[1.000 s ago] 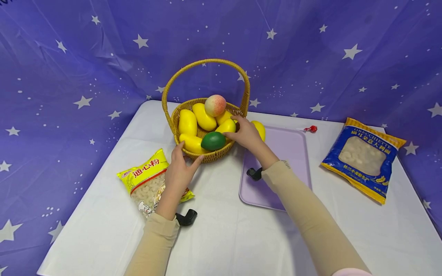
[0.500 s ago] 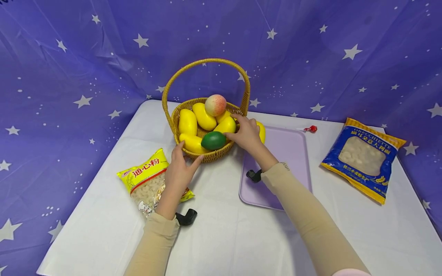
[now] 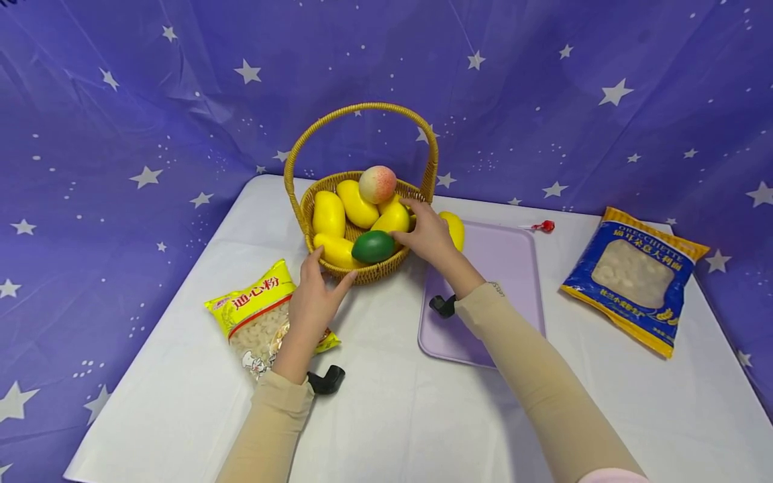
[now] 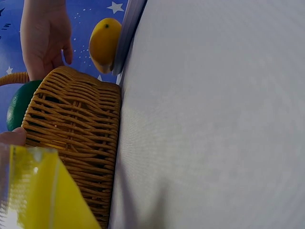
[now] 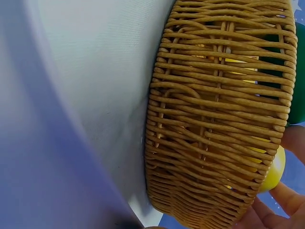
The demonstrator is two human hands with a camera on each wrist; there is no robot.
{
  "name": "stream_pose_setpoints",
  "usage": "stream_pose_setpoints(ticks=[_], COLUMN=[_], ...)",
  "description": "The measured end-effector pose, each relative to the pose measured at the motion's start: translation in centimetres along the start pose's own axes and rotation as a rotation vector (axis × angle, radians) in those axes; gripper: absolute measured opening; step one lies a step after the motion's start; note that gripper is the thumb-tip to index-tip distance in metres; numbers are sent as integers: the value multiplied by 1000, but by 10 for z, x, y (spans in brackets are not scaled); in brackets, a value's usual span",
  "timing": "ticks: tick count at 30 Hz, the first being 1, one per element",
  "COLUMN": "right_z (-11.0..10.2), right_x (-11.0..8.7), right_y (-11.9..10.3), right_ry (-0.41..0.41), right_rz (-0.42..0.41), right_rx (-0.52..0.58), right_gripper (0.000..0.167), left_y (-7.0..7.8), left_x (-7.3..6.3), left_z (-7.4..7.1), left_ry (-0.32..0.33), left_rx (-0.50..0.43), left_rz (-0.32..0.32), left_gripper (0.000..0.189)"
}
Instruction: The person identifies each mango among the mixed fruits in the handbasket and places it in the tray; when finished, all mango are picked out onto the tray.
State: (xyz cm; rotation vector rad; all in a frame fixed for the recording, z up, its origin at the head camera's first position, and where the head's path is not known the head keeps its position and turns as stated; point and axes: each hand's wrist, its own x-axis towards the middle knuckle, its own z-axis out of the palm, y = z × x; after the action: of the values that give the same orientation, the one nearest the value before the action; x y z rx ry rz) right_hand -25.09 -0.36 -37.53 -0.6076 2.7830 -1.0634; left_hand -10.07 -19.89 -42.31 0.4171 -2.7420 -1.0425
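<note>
A wicker basket [image 3: 377, 272] with a tall handle holds several yellow mangoes, a dark green fruit [image 3: 373, 247] at the front and a peach [image 3: 377, 184] on top. My left hand [image 3: 313, 295] touches the basket's front left rim, thumb and fingers spread apart; its thumb tip shows at the rim in the left wrist view. Over the right rim, my right hand [image 3: 431, 235] pinches a yellow mango [image 3: 392, 219] between thumb and fingers, inside the basket. That mango [image 5: 275, 171] also shows above the rim in the right wrist view.
A purple tray [image 3: 483, 268] lies right of the basket, with another yellow mango [image 3: 454, 230] at its far left corner. Behind the tray is a red lollipop [image 3: 546, 226]. A yellow macaroni bag [image 3: 260, 322] lies at left, a blue orecchiette bag [image 3: 640, 275] at right.
The mango under my right hand has shifted slightly to the left within the basket, and the right hand has moved slightly with it. My left hand stays at the rim.
</note>
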Motion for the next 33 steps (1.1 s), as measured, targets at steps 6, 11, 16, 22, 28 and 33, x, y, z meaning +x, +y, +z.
stream_pose_setpoints(ticks=[6,11,16,22,28,33], right_z=[2,3,5,5,6,7], right_x=[1,1,2,5,8,7], right_y=[1,2,2,0,0,2], right_ry=[-1,14,22,4,-14,5], right_rz=[-11,-29,-30,-15,-7,-17], right_rx=[5,7,71,88,59,73], right_gripper=[71,69,65,63,63,62], left_y=[0,0,0,0,0,0], left_x=[-1,-1,-1,-1,-1,-1], left_z=[1,1,1,1,1,1], left_ry=[1,-6,-4,3,4,10], left_rx=[-1,-4,-3,-3,5,12], left_rz=[-1,-8,-12,-8,-5,-2], left_gripper=[94,94,95,93,93,92])
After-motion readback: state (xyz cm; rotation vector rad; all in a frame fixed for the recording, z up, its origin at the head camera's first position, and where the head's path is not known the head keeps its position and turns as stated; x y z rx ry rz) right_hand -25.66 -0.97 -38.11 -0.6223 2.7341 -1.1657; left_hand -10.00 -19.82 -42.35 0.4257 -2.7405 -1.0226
